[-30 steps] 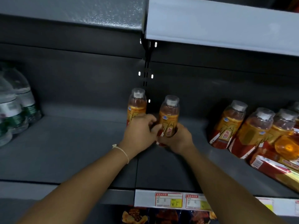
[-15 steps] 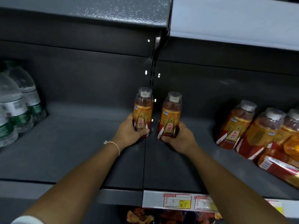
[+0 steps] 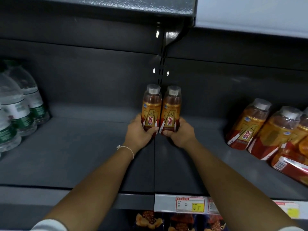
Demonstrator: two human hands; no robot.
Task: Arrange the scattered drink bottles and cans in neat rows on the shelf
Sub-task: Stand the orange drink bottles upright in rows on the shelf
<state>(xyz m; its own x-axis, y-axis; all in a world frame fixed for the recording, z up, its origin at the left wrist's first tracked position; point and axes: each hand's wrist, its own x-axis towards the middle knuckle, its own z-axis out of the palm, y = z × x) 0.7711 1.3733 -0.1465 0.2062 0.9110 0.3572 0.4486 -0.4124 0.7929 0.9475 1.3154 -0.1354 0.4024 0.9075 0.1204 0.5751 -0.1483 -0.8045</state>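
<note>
both hands' grips stay clamped on two orange bottles (image 3: 151, 110), now pressed together.

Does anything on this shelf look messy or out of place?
Yes. On the right, the orange bottles lean over in a jumble, and one lies flat. The two bottles held by the left hand and right hand stand upright, side by side.

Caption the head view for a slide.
Left hand and right hand hold two orange bottles side by side, upright, on the shelf.
</note>
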